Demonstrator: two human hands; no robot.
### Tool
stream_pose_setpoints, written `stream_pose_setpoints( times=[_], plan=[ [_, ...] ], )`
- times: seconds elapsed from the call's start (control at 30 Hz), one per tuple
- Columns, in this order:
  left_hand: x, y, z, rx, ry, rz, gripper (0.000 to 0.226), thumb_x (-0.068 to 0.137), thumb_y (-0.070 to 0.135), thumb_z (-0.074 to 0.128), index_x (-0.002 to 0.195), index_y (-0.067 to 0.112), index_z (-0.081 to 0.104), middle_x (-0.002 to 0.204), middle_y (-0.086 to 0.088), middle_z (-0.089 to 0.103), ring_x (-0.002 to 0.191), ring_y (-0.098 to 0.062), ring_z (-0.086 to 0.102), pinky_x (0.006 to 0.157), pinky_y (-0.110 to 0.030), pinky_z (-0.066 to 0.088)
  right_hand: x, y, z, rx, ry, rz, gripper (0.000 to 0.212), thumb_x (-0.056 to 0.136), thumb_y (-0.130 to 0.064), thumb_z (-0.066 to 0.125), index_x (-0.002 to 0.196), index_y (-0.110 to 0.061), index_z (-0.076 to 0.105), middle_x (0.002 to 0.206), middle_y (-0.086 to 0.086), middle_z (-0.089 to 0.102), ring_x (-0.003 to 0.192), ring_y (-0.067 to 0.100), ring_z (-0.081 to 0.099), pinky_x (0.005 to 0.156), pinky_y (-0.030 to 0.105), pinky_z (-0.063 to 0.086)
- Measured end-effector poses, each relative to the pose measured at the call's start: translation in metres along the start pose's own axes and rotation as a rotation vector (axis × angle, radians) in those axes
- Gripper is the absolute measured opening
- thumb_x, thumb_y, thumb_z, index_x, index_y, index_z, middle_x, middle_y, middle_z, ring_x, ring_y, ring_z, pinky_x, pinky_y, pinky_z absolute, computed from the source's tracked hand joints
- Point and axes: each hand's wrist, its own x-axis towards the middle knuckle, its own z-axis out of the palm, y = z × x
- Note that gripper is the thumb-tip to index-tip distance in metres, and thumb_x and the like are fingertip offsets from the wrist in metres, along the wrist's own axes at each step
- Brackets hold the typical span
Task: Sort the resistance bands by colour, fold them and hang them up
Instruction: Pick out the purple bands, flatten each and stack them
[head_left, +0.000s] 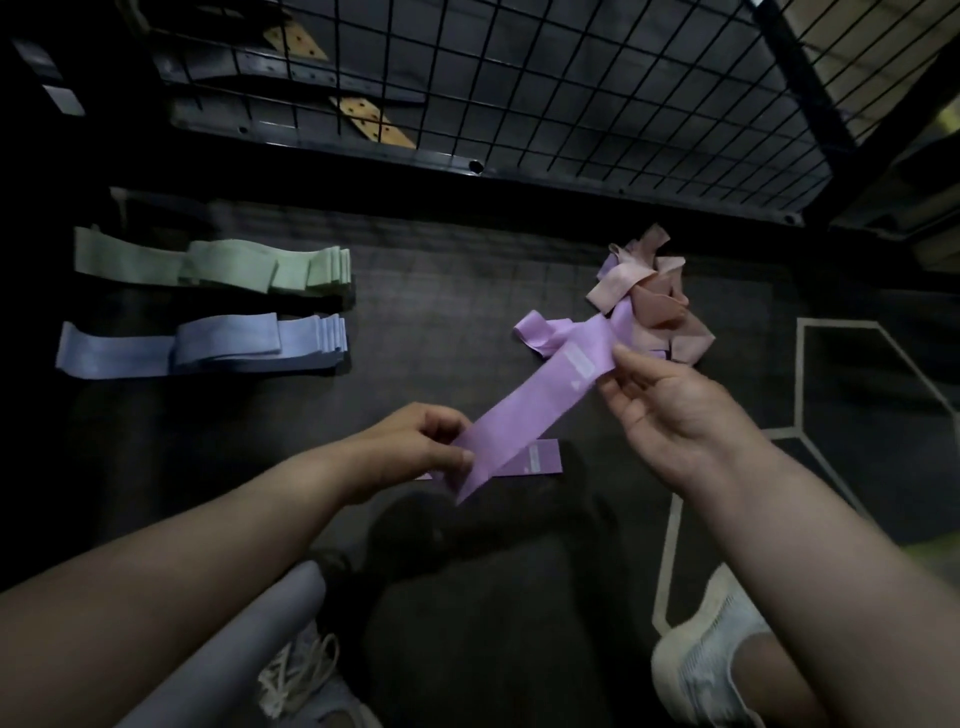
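Note:
A lilac resistance band stretches slantwise between my hands above the dark floor. My left hand pinches its near end, and my right hand grips its far end. Under it lies a folded lilac band flat on the floor. Another lilac band lies loose at the edge of a jumbled heap of pink bands at the right. At the left sit two sorted stacks: green bands behind, blue bands in front.
A black wire grid rack stands behind the floor space. White floor lines run at the right. My white shoe shows at the bottom right, and a grey-clad leg and a laced shoe at the bottom left.

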Motion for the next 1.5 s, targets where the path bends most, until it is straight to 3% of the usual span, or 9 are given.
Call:
stream_pose_setpoints(
  times=[0.23, 0.33, 0.43, 0.6, 0.73, 1.0, 1.17, 1.33, 1.5],
  plan=[
    [-0.009, -0.003, -0.011, 0.223, -0.016, -0.115, 0.019, 0.086, 0.009, 0.071, 0.098, 0.023, 0.067, 0.091, 0.002, 0.072, 0.083, -0.013, 0.068, 0.075, -0.028, 0.055, 0.006, 0.031, -0.008, -0.234, -0.088, 0.033, 0.035, 0.093, 0.002, 0.057, 0.127, -0.005, 0.059, 0.111, 0.012, 0.07, 0.093, 0.017, 0.069, 0.081, 0.026, 0.057],
    [-0.006, -0.009, -0.017, 0.64, -0.02, -0.12, 0.064, 0.076, 0.038, 0.072, 0.134, 0.035, 0.045, 0.128, 0.007, 0.058, 0.114, -0.008, 0.058, 0.101, -0.026, 0.047, 0.015, 0.059, -0.013, -0.318, -0.105, 0.004, 0.024, 0.091, -0.001, 0.064, 0.114, -0.007, 0.064, 0.104, 0.016, 0.072, 0.084, 0.02, 0.067, 0.081, 0.033, 0.056],
    [0.002, -0.004, -0.011, 0.57, -0.016, 0.051, 0.099, 0.068, 0.054, 0.073, 0.15, 0.044, 0.018, 0.152, 0.018, 0.032, 0.138, 0.005, 0.032, 0.115, -0.02, 0.028, 0.013, 0.084, -0.017, -0.538, -0.209, -0.112, 0.017, 0.088, -0.004, 0.068, 0.101, -0.014, 0.071, 0.096, 0.009, 0.075, 0.079, 0.01, 0.067, 0.073, 0.023, 0.053],
    [0.023, -0.004, 0.013, 0.517, -0.15, 0.156, 0.06, 0.086, 0.021, 0.074, 0.134, 0.046, 0.046, 0.139, 0.029, 0.048, 0.131, 0.021, 0.032, 0.116, -0.011, 0.013, 0.008, 0.108, -0.023, -0.652, -0.473, -0.223, 0.014, 0.09, -0.01, 0.068, 0.092, -0.023, 0.074, 0.098, 0.001, 0.074, 0.097, 0.011, 0.07, 0.087, 0.03, 0.055],
    [0.027, -0.011, 0.013, 0.164, -0.163, -0.012, 0.023, 0.087, 0.012, 0.073, 0.109, 0.018, 0.073, 0.105, -0.005, 0.075, 0.098, -0.011, 0.068, 0.096, -0.035, 0.052, 0.019, 0.109, -0.034, -0.66, -0.297, -0.24, 0.019, 0.091, -0.019, 0.067, 0.107, -0.03, 0.066, 0.094, 0.0, 0.071, 0.087, 0.012, 0.07, 0.076, 0.027, 0.057],
    [0.035, -0.016, 0.018, -0.001, -0.069, -0.089, 0.016, 0.084, 0.011, 0.073, 0.099, 0.007, 0.067, 0.09, -0.002, 0.069, 0.082, -0.009, 0.061, 0.073, -0.023, 0.051, 0.066, 0.076, -0.051, -0.523, -0.204, 0.106, 0.021, 0.086, -0.002, 0.07, 0.106, -0.007, 0.068, 0.091, 0.012, 0.074, 0.077, 0.017, 0.068, 0.069, 0.028, 0.058],
    [0.027, -0.025, 0.01, -0.063, -0.157, -0.252, 0.018, 0.089, 0.01, 0.069, 0.106, 0.003, 0.065, 0.095, -0.02, 0.074, 0.082, -0.035, 0.067, 0.08, -0.051, 0.054, 0.077, 0.074, -0.063, -0.651, -0.101, 0.039, 0.006, 0.089, -0.019, 0.072, 0.094, -0.017, 0.074, 0.091, 0.007, 0.074, 0.075, 0.017, 0.066, 0.074, 0.034, 0.057],
    [0.024, -0.031, 0.001, 0.184, -0.156, -0.281, 0.01, 0.086, 0.019, 0.076, 0.081, 0.015, 0.068, 0.068, 0.006, 0.066, 0.064, -0.008, 0.06, 0.063, -0.022, 0.046, 0.087, 0.088, -0.081, -0.591, 0.034, 0.121, 0.007, 0.094, -0.021, 0.065, 0.097, -0.019, 0.071, 0.088, 0.006, 0.074, 0.07, 0.016, 0.065, 0.072, 0.039, 0.051],
    [0.016, -0.05, -0.024, 0.279, -0.15, -0.445, 0.008, 0.081, 0.016, 0.08, 0.078, 0.015, 0.073, 0.071, -0.001, 0.07, 0.065, -0.012, 0.06, 0.065, -0.023, 0.047, 0.093, 0.111, -0.107, -0.492, 0.118, 0.296, 0.014, 0.096, -0.009, 0.06, 0.109, -0.01, 0.067, 0.097, 0.011, 0.074, 0.076, 0.015, 0.069, 0.063, 0.024, 0.058]
  ],
)
